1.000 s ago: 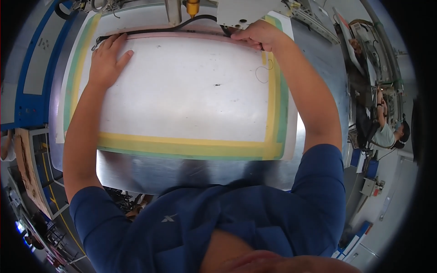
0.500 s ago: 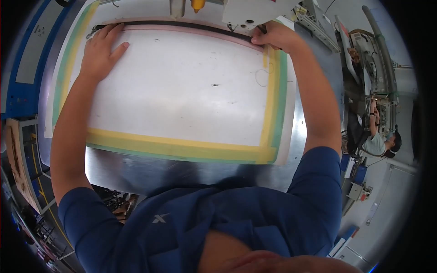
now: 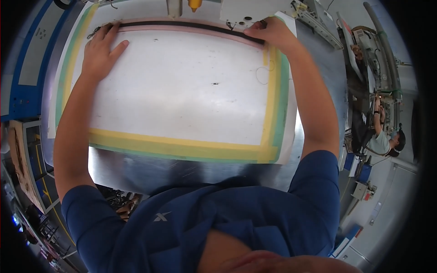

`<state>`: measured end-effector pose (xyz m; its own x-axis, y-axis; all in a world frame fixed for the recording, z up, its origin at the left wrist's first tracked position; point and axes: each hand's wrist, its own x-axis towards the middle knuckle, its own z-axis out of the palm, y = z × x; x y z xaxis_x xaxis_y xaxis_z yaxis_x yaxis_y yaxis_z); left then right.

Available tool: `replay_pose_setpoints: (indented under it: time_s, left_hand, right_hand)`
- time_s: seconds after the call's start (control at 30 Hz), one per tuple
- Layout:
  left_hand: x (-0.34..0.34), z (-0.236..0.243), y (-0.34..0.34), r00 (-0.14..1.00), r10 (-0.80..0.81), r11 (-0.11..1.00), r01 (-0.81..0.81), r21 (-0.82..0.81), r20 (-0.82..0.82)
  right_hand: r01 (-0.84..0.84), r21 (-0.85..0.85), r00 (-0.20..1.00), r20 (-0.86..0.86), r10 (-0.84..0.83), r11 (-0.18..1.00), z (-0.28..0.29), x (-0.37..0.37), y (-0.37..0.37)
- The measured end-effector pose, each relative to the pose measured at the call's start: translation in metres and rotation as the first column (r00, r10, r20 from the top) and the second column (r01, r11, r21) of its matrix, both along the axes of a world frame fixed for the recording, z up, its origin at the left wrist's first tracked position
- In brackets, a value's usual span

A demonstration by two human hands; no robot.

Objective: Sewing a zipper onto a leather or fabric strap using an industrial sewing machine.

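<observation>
A long black strip (image 3: 182, 23) lies along a pale pink band (image 3: 214, 31) near the far edge of a white board (image 3: 177, 91). At the strip's left end, my left hand (image 3: 98, 57) rests with its fingertips on it and its thumb held apart, pointing right. A small greyish thing (image 3: 94, 32) shows beside those fingertips, too small to name. My right hand (image 3: 275, 34) is at the strip's right end, its fingers bent and closed, thumb against the strip. Something dark shows between these fingers, but its kind is hidden. The strip's right tip lies below the hand.
Yellow tape (image 3: 182, 140) and green tape (image 3: 177, 154) border the board, which lies on a shiny metal table (image 3: 132, 169). Above the strip hang a grey cylinder (image 3: 174, 8), a yellow nozzle-like part (image 3: 195, 4) and a white machine head (image 3: 255, 11). A co-worker (image 3: 382, 141) sits far right.
My right hand has shifted slightly left and away from me along the strip, uncovering its right tip. My left hand stays at the left end with little change.
</observation>
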<state>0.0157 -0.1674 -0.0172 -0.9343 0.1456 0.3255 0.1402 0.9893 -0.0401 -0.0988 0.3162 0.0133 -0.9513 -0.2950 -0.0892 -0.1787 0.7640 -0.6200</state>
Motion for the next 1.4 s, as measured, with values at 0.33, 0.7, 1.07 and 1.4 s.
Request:
replay_pose_setpoints:
  time_s: [0.33,0.7,1.07,1.4]
  left_hand:
    - [-0.007,-0.01,-0.005,0.984,0.178,0.983,-0.179,-0.048,-0.013]
    - [-0.032,-0.012,-0.029,0.97,0.242,0.961,-0.242,0.134,0.017]
    - [-0.046,-0.001,-0.019,0.92,0.378,0.926,-0.373,0.062,-0.102]
    - [-0.007,0.031,0.128,0.911,-0.386,0.922,0.374,0.099,0.144]
  right_hand:
    - [-0.129,-0.087,0.977,-0.182,0.111,0.988,-0.015,-0.006,-0.027]
    - [-0.042,0.112,0.982,0.188,0.021,0.993,0.02,0.005,0.038]
    - [0.039,0.065,0.993,0.109,-0.046,0.997,0.018,0.008,0.017]
    - [0.087,0.151,0.978,0.177,-0.114,0.985,0.033,0.012,-0.002]
